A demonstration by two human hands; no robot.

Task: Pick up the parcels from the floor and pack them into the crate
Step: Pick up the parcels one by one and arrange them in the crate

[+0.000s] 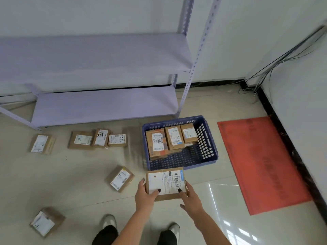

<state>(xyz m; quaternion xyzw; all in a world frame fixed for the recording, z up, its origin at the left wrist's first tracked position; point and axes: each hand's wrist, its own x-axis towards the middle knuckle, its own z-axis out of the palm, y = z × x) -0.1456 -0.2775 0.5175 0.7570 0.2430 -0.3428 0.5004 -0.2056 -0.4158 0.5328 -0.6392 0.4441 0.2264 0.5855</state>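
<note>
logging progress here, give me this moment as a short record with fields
held parcel: parcel gripped by left hand and right hand, just short of the crate's near wall
crate: blue crate, three parcels visible at its far end, near part bare
parcels on floor: six
nearest floor parcel: box left of the hands
beside crate: red mat on its right

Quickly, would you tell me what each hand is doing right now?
Left hand: closed on the labelled parcel.
Right hand: closed on the same parcel.
</note>
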